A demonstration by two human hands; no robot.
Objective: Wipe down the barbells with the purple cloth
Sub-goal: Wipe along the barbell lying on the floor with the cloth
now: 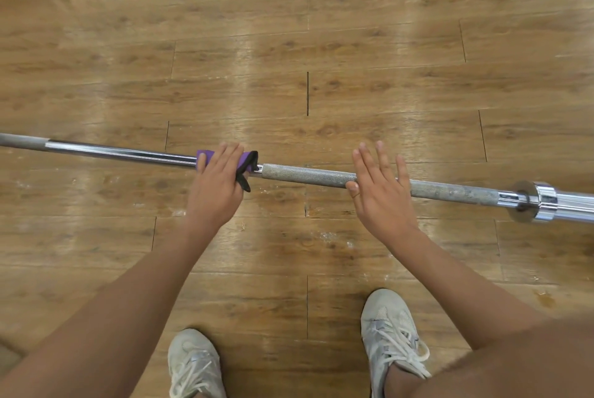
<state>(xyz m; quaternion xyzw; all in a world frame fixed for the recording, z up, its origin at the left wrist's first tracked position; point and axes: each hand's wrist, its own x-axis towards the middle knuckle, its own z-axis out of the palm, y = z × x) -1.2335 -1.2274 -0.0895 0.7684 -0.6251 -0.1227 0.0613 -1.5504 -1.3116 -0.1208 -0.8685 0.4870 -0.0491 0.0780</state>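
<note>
A long steel barbell lies across the wooden floor from left to right, with a knurled grey middle section and a chrome collar at the right. My left hand grips the purple cloth, which has a black edge and is wrapped over the smooth shaft just left of the knurling. My right hand lies over the knurled part with straight, spread fingers, the thumb against the near side of the bar.
The floor is brown wood-pattern planks with some white scuffs. My two grey laced shoes stand just behind the bar, near the bottom of the view.
</note>
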